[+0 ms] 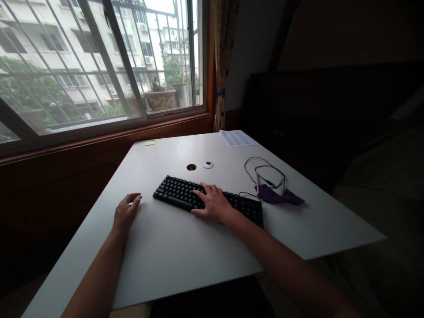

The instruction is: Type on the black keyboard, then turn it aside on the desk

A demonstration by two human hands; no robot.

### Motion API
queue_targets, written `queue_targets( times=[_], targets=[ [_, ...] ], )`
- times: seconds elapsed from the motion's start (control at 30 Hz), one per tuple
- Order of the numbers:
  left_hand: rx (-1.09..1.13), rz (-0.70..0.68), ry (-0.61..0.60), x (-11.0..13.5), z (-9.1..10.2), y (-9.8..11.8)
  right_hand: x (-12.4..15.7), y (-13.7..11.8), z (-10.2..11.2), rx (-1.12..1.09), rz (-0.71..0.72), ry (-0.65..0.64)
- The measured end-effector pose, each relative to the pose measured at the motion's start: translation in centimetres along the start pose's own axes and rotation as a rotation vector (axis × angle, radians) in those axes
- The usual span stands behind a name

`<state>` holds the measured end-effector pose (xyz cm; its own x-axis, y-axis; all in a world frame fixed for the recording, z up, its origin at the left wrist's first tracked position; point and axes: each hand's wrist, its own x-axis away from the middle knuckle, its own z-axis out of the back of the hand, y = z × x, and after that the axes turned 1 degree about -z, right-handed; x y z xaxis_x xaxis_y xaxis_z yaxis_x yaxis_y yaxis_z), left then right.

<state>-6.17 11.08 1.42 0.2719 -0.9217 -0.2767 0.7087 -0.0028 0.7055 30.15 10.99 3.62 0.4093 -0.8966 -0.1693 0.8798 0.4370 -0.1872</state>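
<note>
A black keyboard point(208, 201) lies at a slant across the middle of a white table point(185, 251), its left end nearer the window and its right end nearer the person. The right hand point(213, 203) rests palm down on the keys at about the middle of the board, fingers spread flat and slightly apart, gripping nothing; its forearm comes in from the lower right. The left hand point(126, 213) lies flat on the bare tabletop just left of the keyboard's left end, apart from it, fingers stretched out loosely toward the window and holding nothing.

Beyond the keyboard, a round cable hole point(191, 167) opens in the tabletop, and its white cap point(208, 164) sits just beside it to the right. To the right of the keyboard lies a thin black cable point(255, 161) in loose loops, and near it a purple cloth point(278, 195) with a clear, dark-rimmed object on top whose kind I cannot make out. A printed sheet of paper point(236, 138) lies at the far right corner of the table, and a small yellow sticky note point(149, 142) sits at the far left corner. Behind the table a barred window point(99, 62) shows apartment blocks, trees and a large plant pot point(161, 99) on the ledge outside, with a curtain point(222, 57) hanging at the window's right edge
</note>
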Motion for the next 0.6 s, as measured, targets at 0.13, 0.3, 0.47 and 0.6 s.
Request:
queue_targets(
  times=[0.13, 0.3, 0.47, 0.6],
  targets=[
    [-0.006, 0.005, -0.016, -0.1, 0.1, -0.1, -0.2, 0.1, 0.0, 0.025, -0.147, 0.032],
    [-0.018, 0.007, -0.031, -0.2, 0.1, -0.2, -0.2, 0.5, -0.2, 0.040, -0.264, 0.043],
    [-0.021, 0.001, -0.045, -0.2, 0.1, -0.2, -0.2, 1.3, -0.5, 0.034, -0.379, 0.087],
    [-0.025, -0.001, -0.052, -0.2, 0.0, -0.3, -0.5, 2.5, -0.5, 0.036, -0.462, 0.067]
  ],
)
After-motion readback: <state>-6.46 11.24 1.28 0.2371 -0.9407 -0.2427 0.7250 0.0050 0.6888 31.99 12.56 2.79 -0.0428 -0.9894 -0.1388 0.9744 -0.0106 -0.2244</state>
